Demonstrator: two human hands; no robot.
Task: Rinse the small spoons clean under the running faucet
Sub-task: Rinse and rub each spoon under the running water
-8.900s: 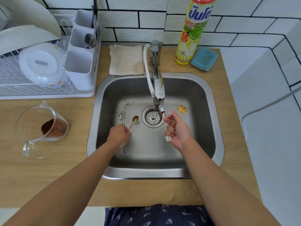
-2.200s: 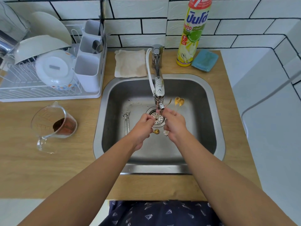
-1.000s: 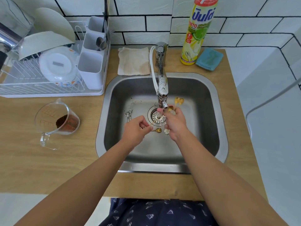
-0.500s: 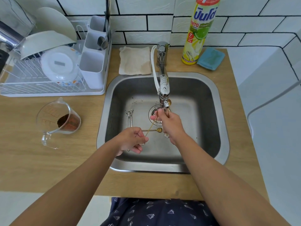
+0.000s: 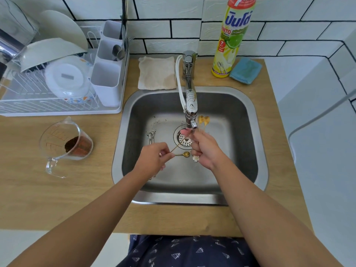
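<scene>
My left hand (image 5: pixel 154 158) pinches the thin handles of two small gold spoons over the steel sink (image 5: pixel 250 132). One spoon's bowl (image 5: pixel 185 154) points right; the other spoon's handle (image 5: pixel 178 145) slants up towards the faucet nozzle (image 5: pixel 193 125). My right hand (image 5: pixel 207 149) grips several gold spoons just below the nozzle. Their heart-shaped bowls (image 5: pixel 203 120) stick up beside the spout, and a white flower end (image 5: pixel 196 158) hangs below the fist. Two silver spoons (image 5: pixel 151 136) lie on the sink floor, left of the drain (image 5: pixel 184 139). I cannot make out a water stream.
A dish rack (image 5: pixel 57 105) with bowls and a cutlery holder (image 5: pixel 107 81) stands at the back left. A glass measuring cup (image 5: pixel 65 145) with brown grounds sits left of the sink. Behind the sink are a beige cloth (image 5: pixel 157 73), a detergent bottle (image 5: pixel 233 39) and a blue sponge (image 5: pixel 245 70).
My left hand drew back left from the drain and now holds its spoons a little higher. The heart-shaped bowls in my right hand show again beside the nozzle.
</scene>
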